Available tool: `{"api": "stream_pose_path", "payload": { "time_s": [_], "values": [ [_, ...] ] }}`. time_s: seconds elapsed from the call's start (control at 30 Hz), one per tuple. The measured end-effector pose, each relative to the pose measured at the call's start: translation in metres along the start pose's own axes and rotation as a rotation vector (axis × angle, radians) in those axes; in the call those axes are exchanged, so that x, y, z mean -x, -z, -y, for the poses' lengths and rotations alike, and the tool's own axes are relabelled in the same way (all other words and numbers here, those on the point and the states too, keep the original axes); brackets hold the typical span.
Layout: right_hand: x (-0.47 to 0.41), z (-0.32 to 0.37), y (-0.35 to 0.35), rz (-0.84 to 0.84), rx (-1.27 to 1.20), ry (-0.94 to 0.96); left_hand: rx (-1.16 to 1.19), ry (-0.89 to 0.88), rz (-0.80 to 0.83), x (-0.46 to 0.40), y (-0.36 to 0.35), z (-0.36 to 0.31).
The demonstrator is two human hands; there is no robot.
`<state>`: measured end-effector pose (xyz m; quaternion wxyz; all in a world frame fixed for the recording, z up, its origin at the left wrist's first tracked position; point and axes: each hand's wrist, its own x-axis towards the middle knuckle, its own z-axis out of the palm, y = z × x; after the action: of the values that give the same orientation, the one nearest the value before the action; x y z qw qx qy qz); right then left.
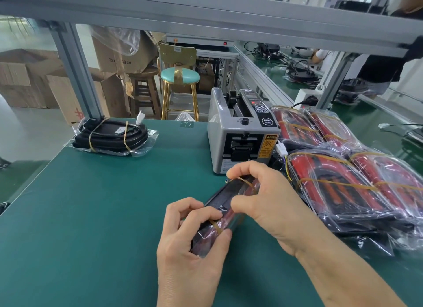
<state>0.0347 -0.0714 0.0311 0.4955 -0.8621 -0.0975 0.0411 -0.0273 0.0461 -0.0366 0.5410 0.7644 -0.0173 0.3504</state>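
A bagged black and red cable bundle [225,198] stands on its edge over the green mat [103,215], held between both hands. My left hand [190,245] grips its near end, thumb and fingers curled round the plastic bag beside an amber tape strip [216,227]. My right hand [267,201] curls over the top of the bundle, its fingertips pinching a second amber tape strip [246,181] at the far end.
A grey tape dispenser [238,134] stands just behind the hands. Several taped red bundles [343,176] are piled at the right. One black bagged bundle [114,136] lies at the mat's far left corner. Stools, cardboard boxes and a frame post stand beyond the table.
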Motion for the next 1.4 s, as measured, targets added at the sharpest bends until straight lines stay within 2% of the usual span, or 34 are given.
{"api": "stream_pose_path", "payload": {
  "time_s": [0.13, 0.3, 0.4, 0.47, 0.53, 0.57, 0.7, 0.83, 0.93, 1.03, 1.1, 1.17, 1.27, 1.4],
  "values": [
    [0.003, -0.003, -0.008, 0.038, 0.11, 0.113, 0.018, -0.039, -0.023, -0.001, 0.0, 0.002],
    [0.005, -0.014, 0.0, 0.007, -0.034, 0.116, -0.017, -0.07, 0.0, -0.001, 0.002, 0.002],
    [0.008, -0.015, -0.005, 0.005, 0.035, 0.217, -0.074, -0.102, 0.039, -0.003, 0.001, 0.002],
    [0.005, -0.019, -0.001, -0.064, -0.051, 0.25, -0.075, -0.1, 0.078, -0.004, 0.003, 0.005],
    [0.003, -0.027, 0.016, -0.163, -0.208, 0.172, -0.002, -0.062, 0.071, -0.007, 0.01, 0.012],
    [0.001, -0.033, 0.025, -0.153, -0.265, 0.111, 0.077, -0.023, 0.056, -0.008, 0.014, 0.018],
    [-0.001, -0.051, 0.03, 0.167, -0.232, -0.029, 0.395, 0.147, 0.108, -0.015, 0.045, 0.038],
    [0.002, -0.065, 0.013, 0.257, -0.411, 0.019, 0.405, 0.189, 0.316, -0.028, 0.075, 0.043],
    [0.01, -0.073, 0.007, 0.249, -0.511, 0.032, 0.244, 0.21, 0.45, -0.04, 0.084, 0.029],
    [0.013, -0.074, 0.007, 0.253, -0.538, 0.049, -0.317, 0.016, 0.443, -0.048, 0.067, 0.005],
    [0.012, -0.067, 0.014, 0.215, -0.52, 0.071, -0.494, -0.123, 0.473, -0.051, 0.046, -0.014],
    [0.008, -0.055, 0.022, 0.195, -0.458, 0.128, -0.487, -0.097, 0.544, -0.05, 0.027, -0.028],
    [0.003, -0.038, 0.033, 0.208, -0.191, 0.165, -0.433, -0.036, 0.56, -0.051, 0.017, -0.032],
    [-0.001, -0.029, 0.049, 0.217, -0.02, 0.101, -0.449, -0.007, 0.574, -0.053, 0.016, -0.033]
  ]
}}
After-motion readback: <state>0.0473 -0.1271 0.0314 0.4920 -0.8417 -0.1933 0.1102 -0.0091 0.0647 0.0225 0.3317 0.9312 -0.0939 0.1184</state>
